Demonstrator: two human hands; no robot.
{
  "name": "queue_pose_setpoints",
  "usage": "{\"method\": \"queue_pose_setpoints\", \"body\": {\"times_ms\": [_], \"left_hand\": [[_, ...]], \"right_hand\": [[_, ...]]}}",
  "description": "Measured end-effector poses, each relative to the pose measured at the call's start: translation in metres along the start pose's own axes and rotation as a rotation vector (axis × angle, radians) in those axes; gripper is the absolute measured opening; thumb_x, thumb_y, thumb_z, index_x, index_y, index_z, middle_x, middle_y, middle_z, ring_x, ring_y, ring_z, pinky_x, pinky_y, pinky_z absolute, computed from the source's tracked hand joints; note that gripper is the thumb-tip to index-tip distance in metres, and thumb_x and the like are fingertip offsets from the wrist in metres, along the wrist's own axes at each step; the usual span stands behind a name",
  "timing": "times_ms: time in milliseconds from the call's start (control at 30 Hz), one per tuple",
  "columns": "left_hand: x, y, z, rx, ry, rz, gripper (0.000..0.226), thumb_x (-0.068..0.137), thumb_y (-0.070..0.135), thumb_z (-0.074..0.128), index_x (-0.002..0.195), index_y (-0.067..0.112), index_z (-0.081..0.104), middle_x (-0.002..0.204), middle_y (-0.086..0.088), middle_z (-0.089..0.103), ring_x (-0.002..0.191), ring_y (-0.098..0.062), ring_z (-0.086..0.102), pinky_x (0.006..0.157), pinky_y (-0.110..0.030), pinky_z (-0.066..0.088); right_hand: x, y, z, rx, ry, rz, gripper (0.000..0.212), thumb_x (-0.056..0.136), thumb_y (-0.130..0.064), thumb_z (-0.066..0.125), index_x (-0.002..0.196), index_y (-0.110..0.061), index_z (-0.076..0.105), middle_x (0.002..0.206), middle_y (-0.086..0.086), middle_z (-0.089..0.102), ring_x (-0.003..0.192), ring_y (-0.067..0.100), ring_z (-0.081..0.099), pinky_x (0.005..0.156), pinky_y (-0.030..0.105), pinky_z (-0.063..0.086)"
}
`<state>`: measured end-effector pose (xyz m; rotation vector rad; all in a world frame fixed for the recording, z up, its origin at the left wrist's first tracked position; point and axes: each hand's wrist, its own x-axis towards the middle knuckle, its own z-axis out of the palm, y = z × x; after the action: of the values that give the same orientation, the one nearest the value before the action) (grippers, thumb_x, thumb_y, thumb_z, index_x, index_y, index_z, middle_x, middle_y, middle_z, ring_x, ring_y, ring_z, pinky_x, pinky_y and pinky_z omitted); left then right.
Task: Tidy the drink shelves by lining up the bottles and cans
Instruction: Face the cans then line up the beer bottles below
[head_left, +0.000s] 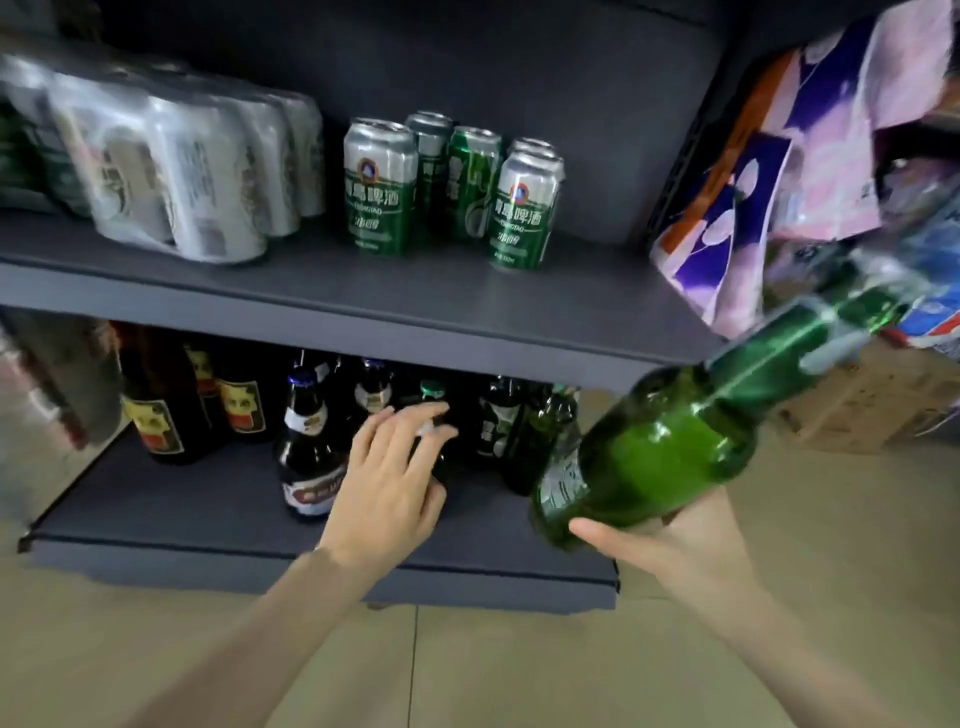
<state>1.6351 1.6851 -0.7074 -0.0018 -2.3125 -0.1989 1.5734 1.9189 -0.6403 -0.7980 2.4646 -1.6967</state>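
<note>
My right hand (680, 535) grips the base of a large green glass bottle (675, 441), tilted with its neck pointing up and to the right, in front of the shelves. My left hand (395, 478) reaches onto the lower shelf (208, 519), its fingers spread over a dark bottle that it mostly hides. Around it stand a dark bottle with a blue cap (306, 447), brown bottles with yellow labels (161, 400) and green bottles (535, 436). Several green and silver cans (382, 187) stand loosely grouped on the upper shelf (363, 296).
Shrink-wrapped packs of cans (171, 161) fill the left of the upper shelf. Purple and pink packaged goods (779, 171) hang at the right. A cardboard box (872, 395) sits on the tiled floor at the right, behind the held bottle.
</note>
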Motion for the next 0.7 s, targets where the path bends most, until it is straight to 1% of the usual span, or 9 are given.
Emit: {"method": "queue_pose_setpoints", "body": {"times_ms": [100,133,200,267,367,433,467,533,700], "left_hand": [[-0.028,-0.014,0.015,0.043,-0.165,-0.133,0.055,0.069,0.006,0.060,0.121,0.015,0.047,0.126,-0.015,0.048,0.110,-0.032,0.051,0.097,-0.043,0.037],[-0.033,-0.019,0.020,0.038,-0.212,-0.219,0.063,0.066,0.003,0.067,0.124,0.016,0.047,0.127,-0.020,0.048,0.108,-0.037,0.053,0.094,-0.047,0.042],[-0.043,-0.028,0.030,0.010,-0.299,-0.327,0.074,0.063,0.000,0.073,0.128,0.020,0.044,0.128,-0.029,0.047,0.104,-0.045,0.054,0.086,-0.052,0.048],[-0.052,-0.035,0.041,0.005,-0.380,-0.335,0.081,0.064,0.001,0.074,0.133,0.024,0.038,0.131,-0.034,0.043,0.102,-0.045,0.054,0.085,-0.052,0.049],[-0.059,-0.038,0.048,-0.019,-0.468,-0.308,0.079,0.081,0.007,0.058,0.143,0.035,0.018,0.148,-0.029,0.018,0.121,-0.037,0.040,0.103,-0.043,0.037],[-0.062,-0.042,0.053,-0.037,-0.567,-0.326,0.072,0.092,0.013,0.042,0.146,0.039,0.003,0.154,-0.017,-0.005,0.132,-0.027,0.024,0.111,-0.032,0.023],[-0.063,-0.044,0.055,-0.039,-0.582,-0.327,0.071,0.093,0.014,0.038,0.146,0.039,-0.001,0.154,-0.013,-0.009,0.133,-0.025,0.021,0.112,-0.030,0.020],[-0.061,-0.047,0.059,-0.045,-0.570,-0.308,0.071,0.093,0.013,0.037,0.146,0.039,-0.002,0.155,-0.011,-0.010,0.134,-0.024,0.021,0.112,-0.029,0.019],[-0.058,-0.054,0.068,-0.121,-0.486,-0.243,0.077,0.087,0.005,0.045,0.144,0.043,0.009,0.154,-0.016,0.005,0.130,-0.029,0.030,0.110,-0.033,0.026]], "right_hand": [[-0.015,0.067,0.039,-0.080,0.010,0.169,0.089,0.027,-0.064,0.085,0.102,-0.021,0.063,0.094,-0.020,0.066,0.086,-0.013,0.061,0.076,0.010,0.050],[-0.017,0.085,0.052,-0.098,0.023,0.205,0.096,0.025,-0.068,0.083,0.105,-0.019,0.062,0.093,-0.021,0.065,0.085,-0.016,0.060,0.074,0.008,0.049],[-0.013,0.110,0.075,-0.109,0.041,0.243,0.082,0.037,-0.039,0.094,0.105,-0.013,0.058,0.088,-0.020,0.063,0.078,-0.020,0.058,0.064,0.001,0.044],[-0.004,0.123,0.096,-0.124,0.083,0.239,0.067,0.051,-0.016,0.091,0.106,-0.013,0.053,0.086,-0.019,0.061,0.075,-0.013,0.058,0.061,-0.001,0.042],[0.013,0.138,0.119,-0.134,0.113,0.226,0.065,0.057,-0.011,0.088,0.102,-0.022,0.043,0.087,-0.018,0.056,0.079,-0.004,0.054,0.062,0.002,0.042],[0.025,0.141,0.131,-0.119,0.130,0.231,0.065,0.060,-0.010,0.087,0.101,-0.024,0.038,0.087,-0.017,0.054,0.080,0.002,0.053,0.066,0.009,0.040],[0.030,0.143,0.135,-0.116,0.149,0.234,0.066,0.060,-0.011,0.087,0.101,-0.024,0.037,0.087,-0.015,0.054,0.082,0.006,0.053,0.070,0.016,0.040],[0.042,0.147,0.140,-0.116,0.192,0.237,0.068,0.060,-0.012,0.087,0.103,-0.023,0.036,0.091,-0.009,0.056,0.088,0.012,0.053,0.078,0.023,0.040],[0.070,0.155,0.153,-0.140,0.250,0.248,0.078,0.061,-0.015,0.087,0.122,-0.007,0.039,0.113,0.007,0.059,0.107,0.022,0.054,0.085,0.023,0.039]]}}
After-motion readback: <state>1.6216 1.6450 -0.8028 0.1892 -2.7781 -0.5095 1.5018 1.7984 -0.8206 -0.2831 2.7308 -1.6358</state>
